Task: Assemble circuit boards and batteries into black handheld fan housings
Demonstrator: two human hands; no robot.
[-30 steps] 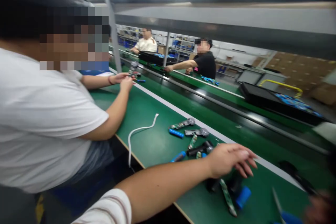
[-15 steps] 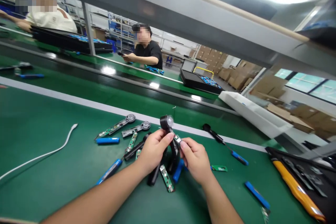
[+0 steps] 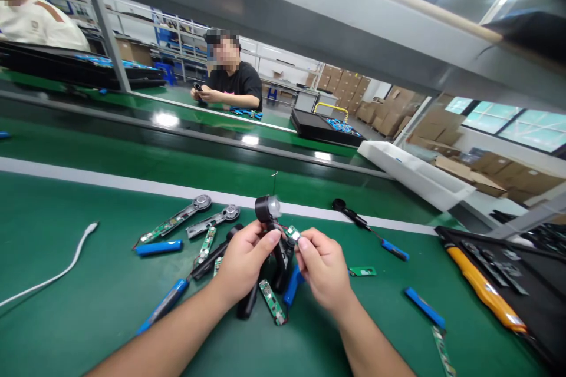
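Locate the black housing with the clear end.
The black housing is just below centre in the head view, in the left hand, above and left of the green board pinched by the right hand.

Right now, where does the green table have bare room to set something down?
Bare green table shows between the white cable and the lower-left battery, and between the right forearm and the battery right of it, below the small green board. It is crowded around the left hand, with black casings and circuit boards.
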